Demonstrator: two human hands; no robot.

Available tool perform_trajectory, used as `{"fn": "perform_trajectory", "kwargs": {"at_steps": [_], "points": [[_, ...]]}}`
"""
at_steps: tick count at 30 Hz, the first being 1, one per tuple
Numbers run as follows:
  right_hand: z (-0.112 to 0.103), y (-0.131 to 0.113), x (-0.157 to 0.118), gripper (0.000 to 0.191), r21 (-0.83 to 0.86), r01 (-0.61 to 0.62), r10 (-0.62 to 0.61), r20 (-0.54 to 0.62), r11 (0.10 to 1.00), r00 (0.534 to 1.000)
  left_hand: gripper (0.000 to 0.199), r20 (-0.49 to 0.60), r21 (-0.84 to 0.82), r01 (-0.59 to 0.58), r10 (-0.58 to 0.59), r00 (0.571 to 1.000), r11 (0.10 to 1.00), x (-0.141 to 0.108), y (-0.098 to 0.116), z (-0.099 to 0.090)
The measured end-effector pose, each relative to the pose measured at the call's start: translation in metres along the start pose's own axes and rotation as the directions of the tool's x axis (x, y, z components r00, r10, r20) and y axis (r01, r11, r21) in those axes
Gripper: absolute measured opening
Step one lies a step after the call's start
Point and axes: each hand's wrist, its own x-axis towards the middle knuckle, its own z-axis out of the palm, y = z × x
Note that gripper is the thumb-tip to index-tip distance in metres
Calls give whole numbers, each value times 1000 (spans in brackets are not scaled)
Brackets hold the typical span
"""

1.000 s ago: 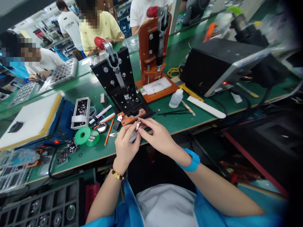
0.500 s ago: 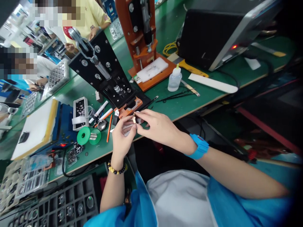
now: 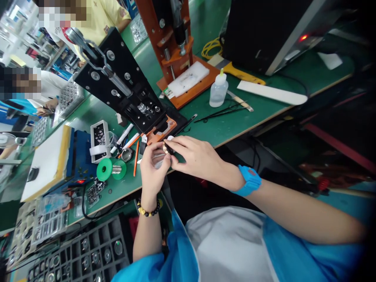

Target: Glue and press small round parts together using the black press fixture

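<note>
Both my hands meet in front of the black press, just above the bench's front edge. Between them is a small gold-and-black watch case (image 3: 166, 149), largely hidden by fingers. My left hand (image 3: 153, 164) is closed, gripping its left side between thumb and fingers. From the right, my right hand (image 3: 195, 156) pinches the same piece with thumb and forefinger. Something whitish shows below the left fingers, too covered to name. Just beyond the hands lies the orange fixture (image 3: 161, 131) at the foot of the black lever press (image 3: 123, 82).
Left on the bench are a green solder spool (image 3: 105, 169), a white parts box (image 3: 99, 137), and an orange stick (image 3: 136, 158). Rightward stand an orange press (image 3: 182, 94), a dropper bottle (image 3: 219, 91) and tweezers (image 3: 220, 113). A foam tray (image 3: 79, 250) with watch parts is lower left. Co-workers sit across.
The watch case has turned slightly between my fingers, showing more of its black side. My hands stay together in nearly the same place; the camera view has shifted a little.
</note>
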Motion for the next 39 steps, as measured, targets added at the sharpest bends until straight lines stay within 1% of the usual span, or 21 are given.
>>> {"fn": "perform_trajectory", "kwargs": {"at_steps": [3, 7, 13, 19, 24, 29, 34, 39], "points": [[0, 1, -1, 43, -2, 32, -32, 0, 999, 999, 34, -4, 14, -17, 17, 1000, 1000, 0, 0, 1], [1, 0, -2, 42, -53, 77, -78, -9, 996, 997, 31, -35, 41, -35, 37, 999, 999, -1, 1, 5], [6, -1, -3, 41, -124, 162, -172, -78, 979, 982, 31, -98, 88, -57, 66, 993, 994, -3, 0, 11], [13, 1, -3, 41, -197, 213, -244, -149, 957, 958, 31, -179, 57, -4, 14, 984, 998, -2, 5, 20], [16, 1, -3, 43, -238, 231, -271, -151, 943, 951, 29, -229, 79, 21, -3, 973, 997, -3, 8, 25], [20, 1, -4, 45, -273, 230, -276, -145, 934, 950, 30, -229, 60, 18, -4, 974, 998, -2, 7, 25], [25, 1, -4, 46, -297, 218, -276, -170, 930, 946, 32, -262, 92, 27, -2, 965, 995, -2, 4, 24], [28, 1, -5, 47, -293, 212, -263, -147, 932, 954, 33, -270, 85, 30, -6, 963, 996, -2, 3, 25]]}}
